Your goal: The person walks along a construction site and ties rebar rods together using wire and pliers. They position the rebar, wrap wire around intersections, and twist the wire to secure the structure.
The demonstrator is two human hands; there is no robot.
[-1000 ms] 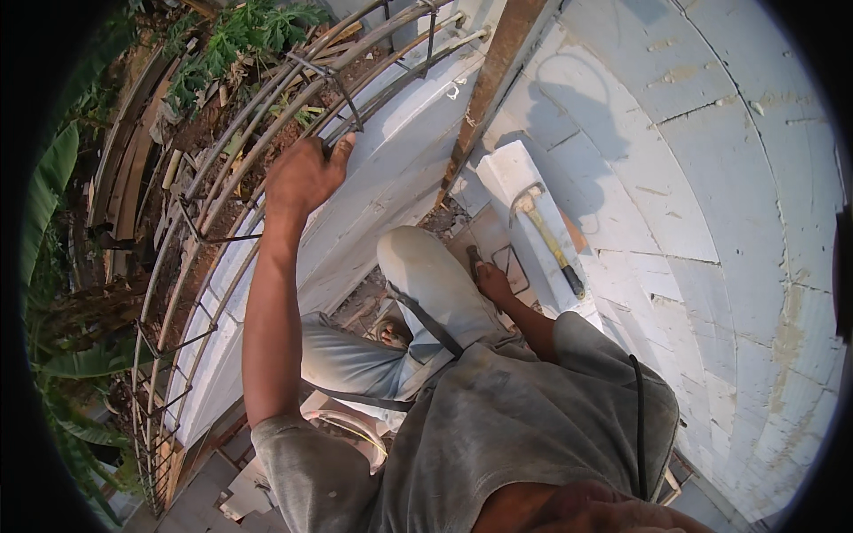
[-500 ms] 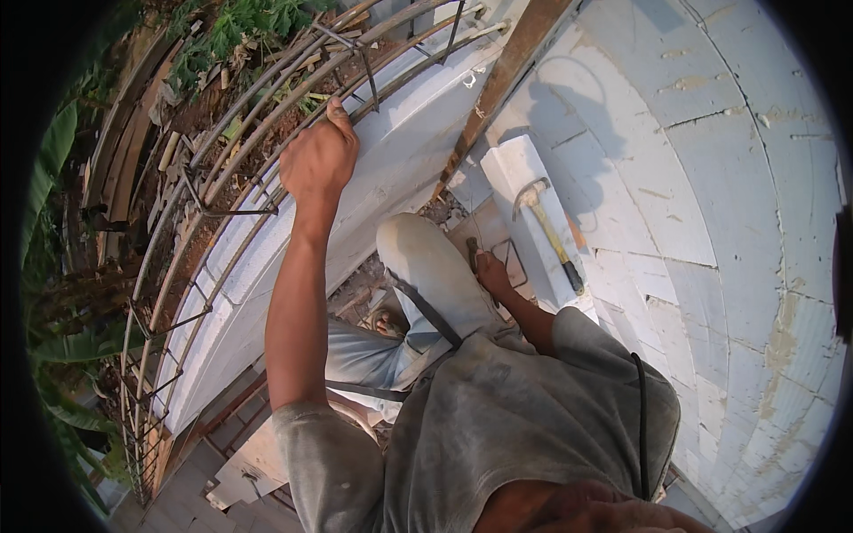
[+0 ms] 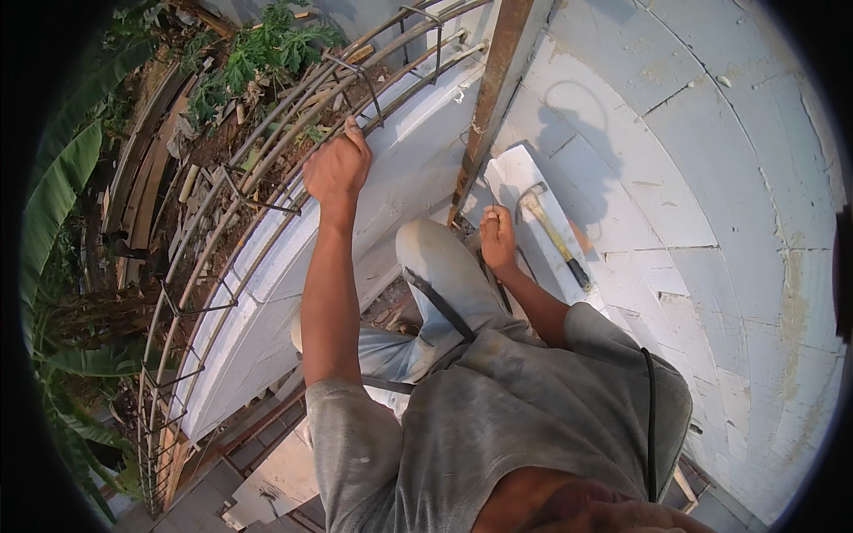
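My left hand (image 3: 338,169) is closed around the inner bar of a steel rebar cage (image 3: 234,206), thumb lying along the bar. The cage runs along the top of a low white block wall (image 3: 373,209). My right hand (image 3: 498,235) is raised beside my bent knee, fingers curled in; whatever they may hold is hidden. Close to the right hand, a claw hammer (image 3: 558,237) with a yellow and black handle lies on a loose white block (image 3: 522,188), touched by neither hand.
A rusty upright post (image 3: 489,102) stands at the far end between the low wall and a tall light block wall (image 3: 675,169) on the right. Beyond the cage lie soil, boards (image 3: 151,169) and green plants (image 3: 267,49). A pale board (image 3: 275,475) rests at lower left.
My right hand has risen from low beside my knee, moving farther away and slightly right. My left hand keeps its grip on the rebar. The whole view has shifted a little.
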